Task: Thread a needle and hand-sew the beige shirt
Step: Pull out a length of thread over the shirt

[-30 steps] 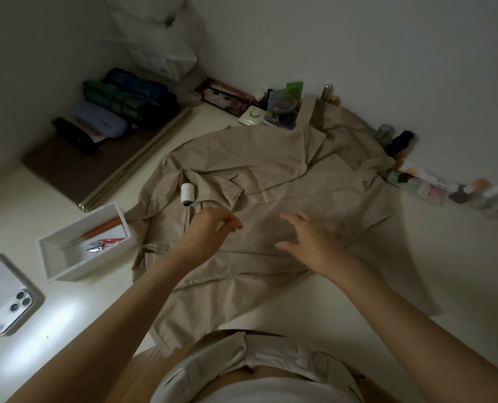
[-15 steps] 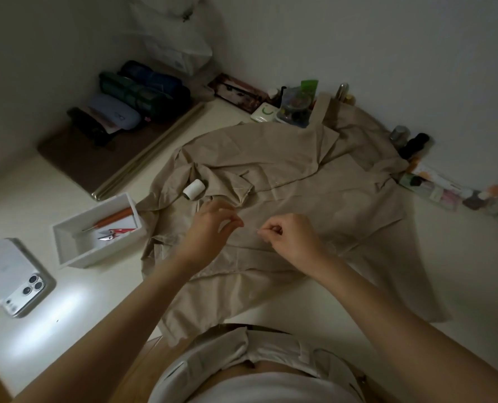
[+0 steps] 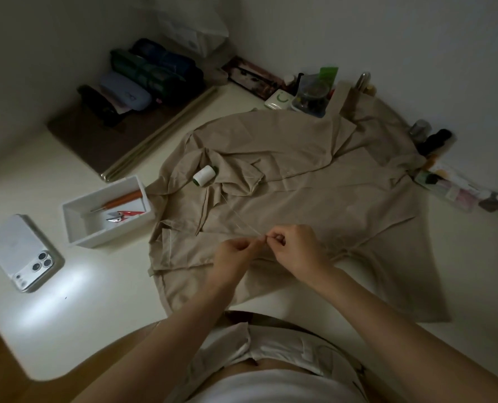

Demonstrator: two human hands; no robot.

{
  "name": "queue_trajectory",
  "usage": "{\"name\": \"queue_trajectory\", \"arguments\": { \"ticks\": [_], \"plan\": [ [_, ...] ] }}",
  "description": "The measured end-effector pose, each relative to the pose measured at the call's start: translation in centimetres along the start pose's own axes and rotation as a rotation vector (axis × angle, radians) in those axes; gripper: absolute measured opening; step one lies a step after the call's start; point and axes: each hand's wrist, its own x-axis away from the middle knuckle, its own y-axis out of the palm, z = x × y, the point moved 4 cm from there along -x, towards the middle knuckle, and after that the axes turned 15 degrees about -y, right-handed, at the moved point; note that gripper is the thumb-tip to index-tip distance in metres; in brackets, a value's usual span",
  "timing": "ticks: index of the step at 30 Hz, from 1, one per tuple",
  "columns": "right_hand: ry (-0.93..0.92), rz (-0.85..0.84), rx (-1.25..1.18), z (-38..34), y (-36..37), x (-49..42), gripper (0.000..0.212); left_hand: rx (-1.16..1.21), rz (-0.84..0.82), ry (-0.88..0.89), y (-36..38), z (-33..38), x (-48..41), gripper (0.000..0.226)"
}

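Note:
The beige shirt (image 3: 314, 181) lies spread over the white table. A white spool of thread (image 3: 203, 175) lies on its side on the shirt's upper left part. A thin pale thread (image 3: 236, 217) runs from near the spool down to my hands. My left hand (image 3: 236, 254) and my right hand (image 3: 295, 247) meet above the shirt's lower middle, fingertips almost touching, both pinching the thread's end. The needle is too small to make out between my fingers.
A white tray (image 3: 76, 225) left of the shirt holds red snips (image 3: 124, 215) and an orange-handled tool (image 3: 120, 200). A white phone (image 3: 21, 254) lies at the far left, lit beside it. Pouches (image 3: 154, 71), a sewing kit (image 3: 311, 96) and small bottles (image 3: 457, 187) line the wall.
My two hands have drawn closer together and toward me, pulling thread off the spool. The right hand went from spread fingers to a pinch. The spool has tipped onto its side.

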Motion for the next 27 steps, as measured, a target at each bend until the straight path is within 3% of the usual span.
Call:
{"name": "queue_trajectory", "arguments": {
  "ticks": [7,10,13,20,24,27],
  "plan": [
    [-0.034,-0.107,-0.034,-0.5,1.3,0.8,0.018,0.181,0.025,-0.092,0.3,0.4,-0.1,0.012],
    [0.002,-0.168,0.028,0.2,1.8,1.0,0.029,0.226,0.091,-0.099,-0.6,0.7,-0.4,0.009],
    [0.053,-0.249,0.058,1.4,2.3,1.4,0.02,0.271,0.138,-0.08,-2.1,0.9,-1.0,0.017],
    [0.086,-0.458,0.254,3.3,2.3,2.0,0.024,0.29,0.166,-0.109,-3.6,0.2,-1.6,0.019],
    [0.04,-0.34,0.056,1.1,2.7,0.4,0.054,0.295,0.166,-0.104,-3.3,-0.2,-1.5,0.014],
    [0.053,-0.256,-0.15,-0.7,3.7,-0.5,0.048,0.287,0.138,-0.1,-3.2,-0.5,-1.6,0.016]
  ]
}}
